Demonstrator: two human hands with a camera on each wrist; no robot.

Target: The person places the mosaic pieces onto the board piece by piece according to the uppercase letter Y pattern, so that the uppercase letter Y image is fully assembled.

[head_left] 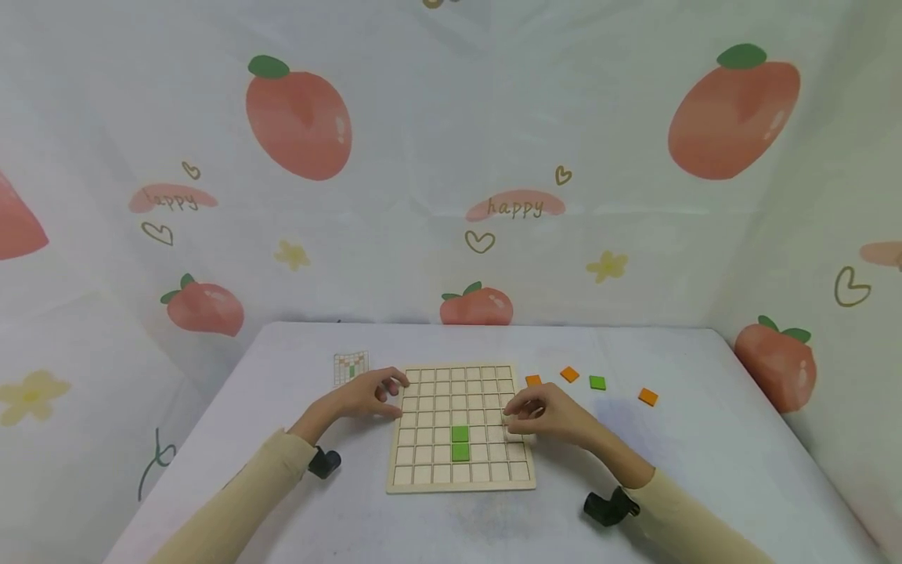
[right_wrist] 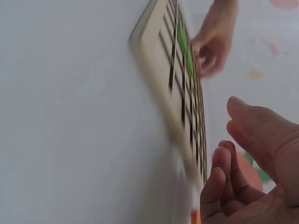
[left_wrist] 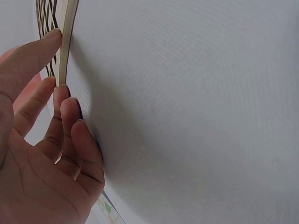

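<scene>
Sleeves (head_left: pixel 236 493) angle toward the gridded board (head_left: pixel 461 489) — left hand (head_left: pixel 362 394) relaxed at its left edge, right hand (head_left: pixel 553 413) half-curled, seemingly empty, over its right; two green tiles (head_left: pixel 460 452) seated, four loose tiles (head_left: pixel 597 383) beyond.

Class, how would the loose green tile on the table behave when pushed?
The loose green tile looks flat, so it would probably slide rather than roll. Its straight edges suggest stiffness. Being small compared with the board, it is likely light.
</scene>
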